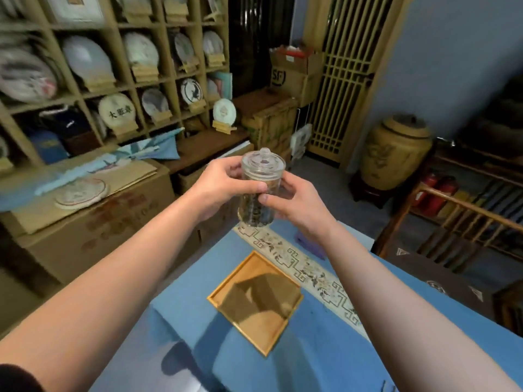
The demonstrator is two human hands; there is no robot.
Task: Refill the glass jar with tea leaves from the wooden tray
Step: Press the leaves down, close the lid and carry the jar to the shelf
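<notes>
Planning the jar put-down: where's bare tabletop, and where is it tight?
Bare blue cloth lies right of the patterned runner, and also near the table edge below the wooden tray. The tray floor looks bare too. It is tight at the far corner: both hands grip the glass jar above a purple object.

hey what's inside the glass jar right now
Dark tea leaves fill the lower part of the jar; the upper part looks empty under the lid. Fingers of the left hand and right hand cover part of the middle.
</notes>
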